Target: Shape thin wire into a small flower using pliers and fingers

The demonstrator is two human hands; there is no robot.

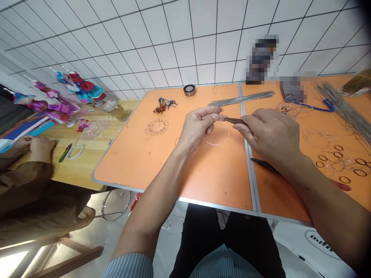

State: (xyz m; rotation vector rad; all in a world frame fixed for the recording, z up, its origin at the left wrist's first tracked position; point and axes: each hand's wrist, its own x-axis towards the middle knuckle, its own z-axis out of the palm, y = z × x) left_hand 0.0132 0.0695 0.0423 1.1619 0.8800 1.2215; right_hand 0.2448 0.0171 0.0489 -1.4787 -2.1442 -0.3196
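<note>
Between the thumb and fingers of my left hand (199,122) is a thin wire ring (218,144), its loop hanging below over the orange table. My right hand (272,131) is wrapped round a dark pointed tool, apparently pliers (234,120), whose tip meets the wire at my left fingertips. The exact grip of the tip on the wire is too small to make out. Beneath my right wrist lies another dark pointed tool (262,164). Left of my hands, a wire ring with looped petals (156,126) lies flat.
A roll of tape (189,90), keys (166,104) and a bundle of straight wires (242,99) lie toward the wall. Several small dark rings (338,154) are scattered at right. At a wooden table (87,162) on the left sits another person (34,185), near a drink cup (115,110).
</note>
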